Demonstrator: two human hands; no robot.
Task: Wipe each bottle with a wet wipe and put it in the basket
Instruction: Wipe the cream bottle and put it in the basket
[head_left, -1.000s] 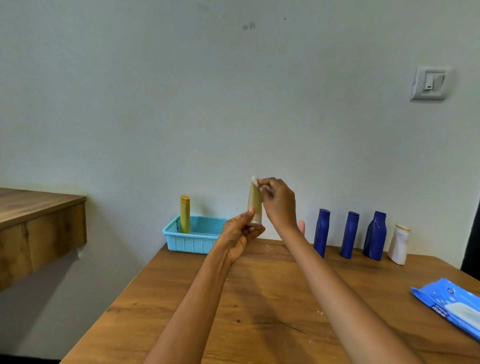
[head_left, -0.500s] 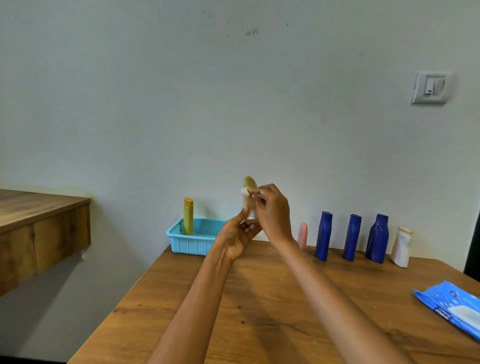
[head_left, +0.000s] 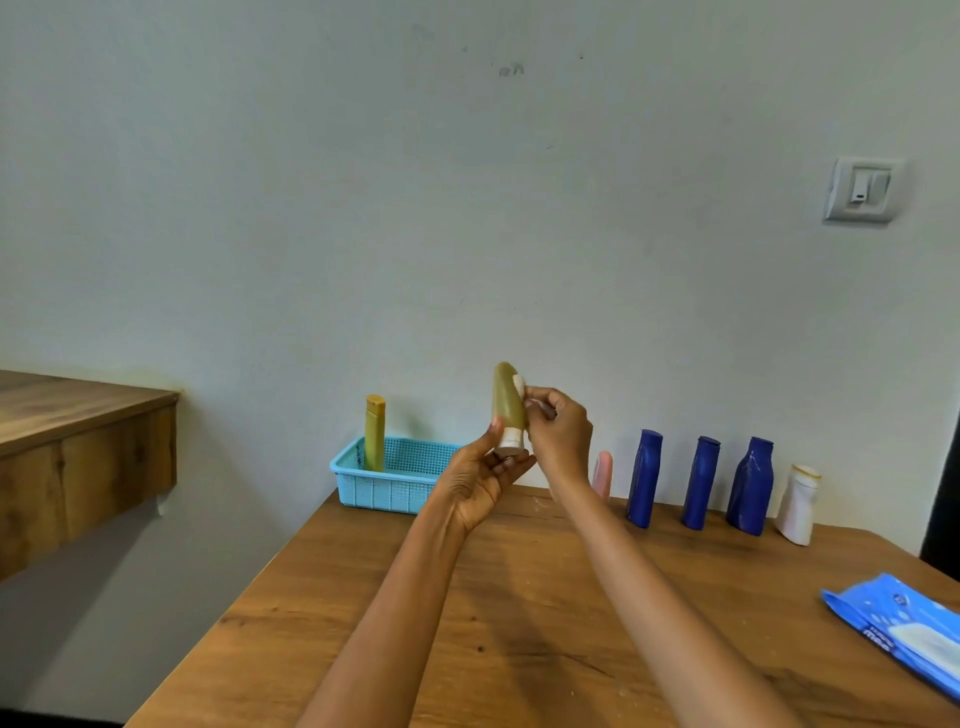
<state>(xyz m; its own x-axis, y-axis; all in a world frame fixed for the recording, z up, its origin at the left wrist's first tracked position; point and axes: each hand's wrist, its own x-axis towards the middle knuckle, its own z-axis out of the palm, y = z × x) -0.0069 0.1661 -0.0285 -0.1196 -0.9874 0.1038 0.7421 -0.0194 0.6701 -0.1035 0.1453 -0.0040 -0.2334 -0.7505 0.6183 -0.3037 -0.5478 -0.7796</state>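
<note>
Closest in, the wipes pack (head_left: 906, 631) sits at the table's (head_left: 519, 623) right edge, with lots of bare wood in front of the arms. Mid-air, the left hand (head_left: 480, 480) has its fingers curled round the cap end of the olive bottle (head_left: 506, 402), held upside down, while the right hand (head_left: 558, 434) pinches a small white wipe (head_left: 518, 385) against its side. So we're mid-wipe on bottle two, I'd say. Next it probably goes left into the blue basket (head_left: 387, 480), beside the yellow bottle (head_left: 375, 431) already standing there. The basket hugs the table's far left corner, so go easy. Against the wall a pink bottle (head_left: 602, 473), three dark blue bottles (head_left: 698, 483) and a white bottle (head_left: 797, 504) wait.
</note>
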